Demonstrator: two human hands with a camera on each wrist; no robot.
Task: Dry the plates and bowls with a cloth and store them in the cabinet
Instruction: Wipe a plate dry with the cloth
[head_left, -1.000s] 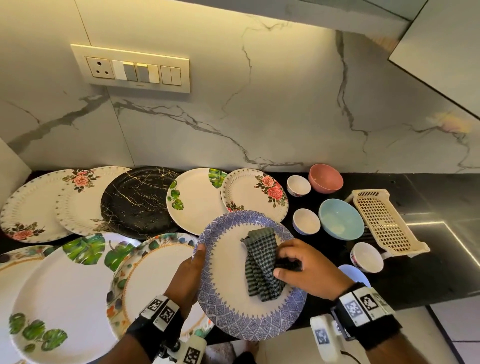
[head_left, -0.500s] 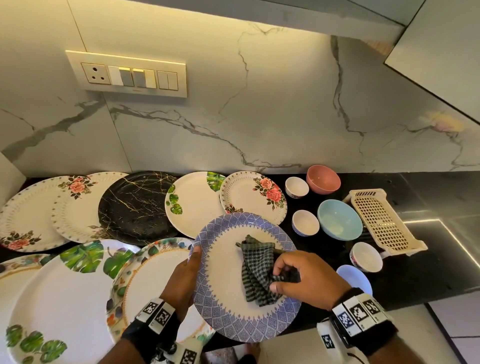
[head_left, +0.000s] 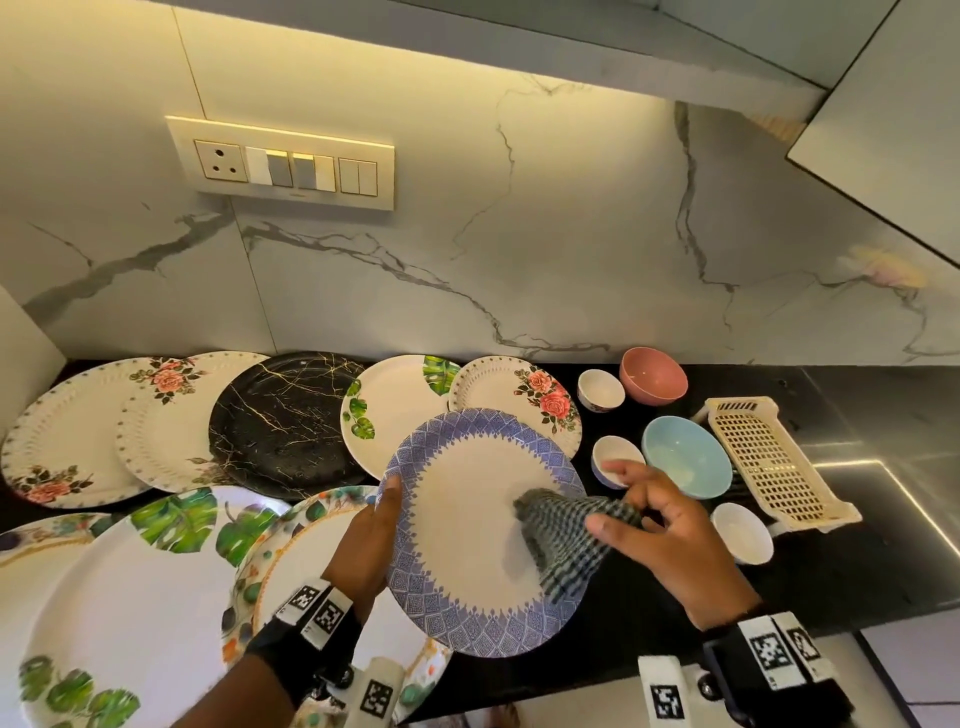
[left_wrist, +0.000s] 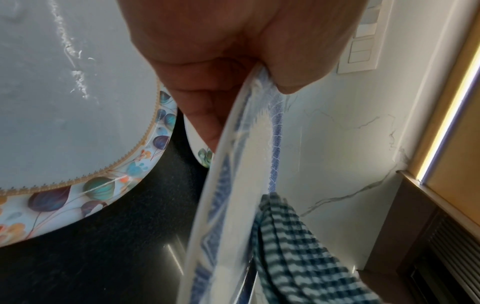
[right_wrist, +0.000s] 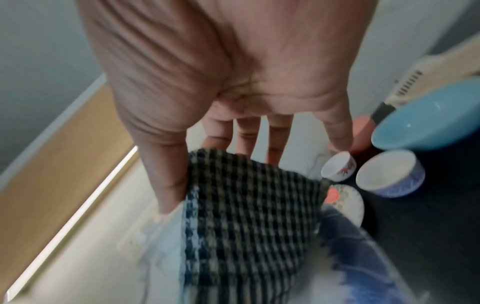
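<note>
Blue-rimmed plate (head_left: 483, 530) is tilted above the table's near edge, left hand (head_left: 371, 551) pinching its left rim to steady it, while the right hand (head_left: 670, 535) grasps the checked cloth (head_left: 563, 540) against its face for wiping.

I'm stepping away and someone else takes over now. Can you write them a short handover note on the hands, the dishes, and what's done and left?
Left hand grips the rim of the blue-patterned plate, held tilted above the counter.
Right hand pinches the checked cloth against the plate's face, at the right side.
Done: this plate is mid-wipe; no dish is seen stored.
Left: finish this plate, then dry the other plates at left and back, the blue bowl, pink bowl and small white bowls, and put all in the cabinet.
</note>
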